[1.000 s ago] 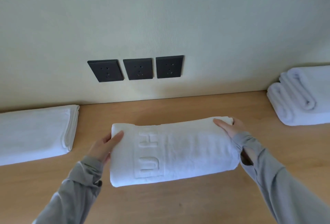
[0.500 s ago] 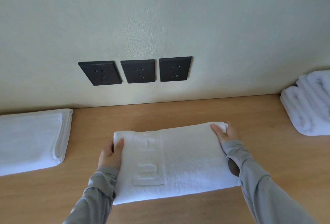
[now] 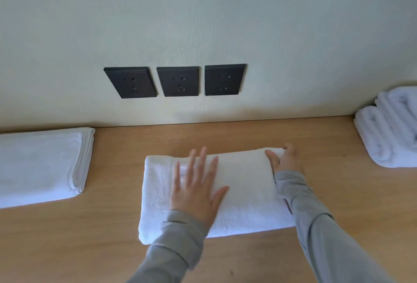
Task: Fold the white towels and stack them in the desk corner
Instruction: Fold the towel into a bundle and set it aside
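Three lots of white towelling on the wooden counter (image 3: 67, 237) in the head view. In the middle, a folded towel (image 3: 243, 192), lying flat, long side running left to right. Pressed from above by the left hand (image 3: 196, 190), palm down, fingers straight and spread over the towel's left half. Held at its far right corner by the right hand (image 3: 283, 162): thumb on top, fingers curled over the end. Grey sleeves (image 3: 320, 237) on both arms. Faint woven band beside the left hand, blurred, any lettering unreadable. Well apart to the left, a second towel (image 3: 38, 165), folded flat, touching the wall (image 3: 203, 12). At the right edge of the frame, a stack of towels (image 3: 392, 133), rounded folds facing inward. On the pale wall above, three dark sockets (image 3: 178, 81) in a row, markings too small to read.
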